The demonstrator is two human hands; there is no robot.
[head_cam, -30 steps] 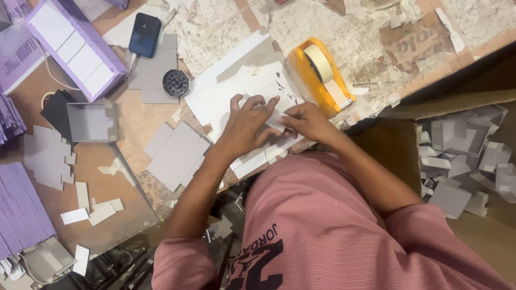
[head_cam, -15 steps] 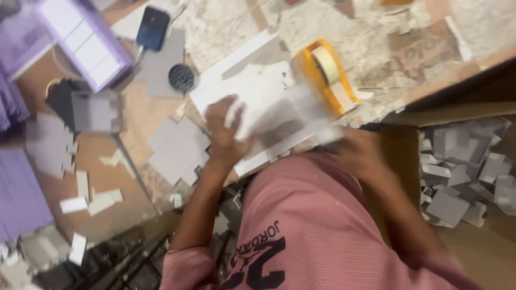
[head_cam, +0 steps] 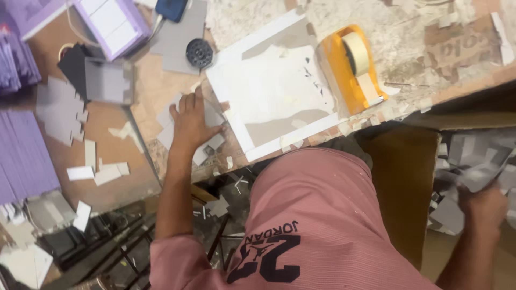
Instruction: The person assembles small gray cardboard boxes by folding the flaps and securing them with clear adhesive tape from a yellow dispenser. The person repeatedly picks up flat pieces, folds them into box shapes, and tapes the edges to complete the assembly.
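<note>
The left hand lies flat and open, palm down, fingers spread, on a small stack of grey card pieces at the near edge of the worktop. Nothing is gripped; the palm simply presses on the top piece, and notched corners of the cards stick out from under it on the thumb side and toward the wrist.

Just beside this hand, on its thumb side, lies a large white sheet with a grey card showing beneath it. Beyond that sheet stands an orange tape dispenser carrying a roll of pale tape. Past the fingertips sit a round black disc on a grey board and, farther off, a purple box with white dividers. On the little-finger side are a folded grey box blank, loose white strips and a stack of purple sheets.

The right hand is well apart from the left, down inside a brown carton beside the worktop, among a heap of grey card cut-outs. It is blurred; it appears closed on a cut-out, though I cannot tell for sure.
</note>
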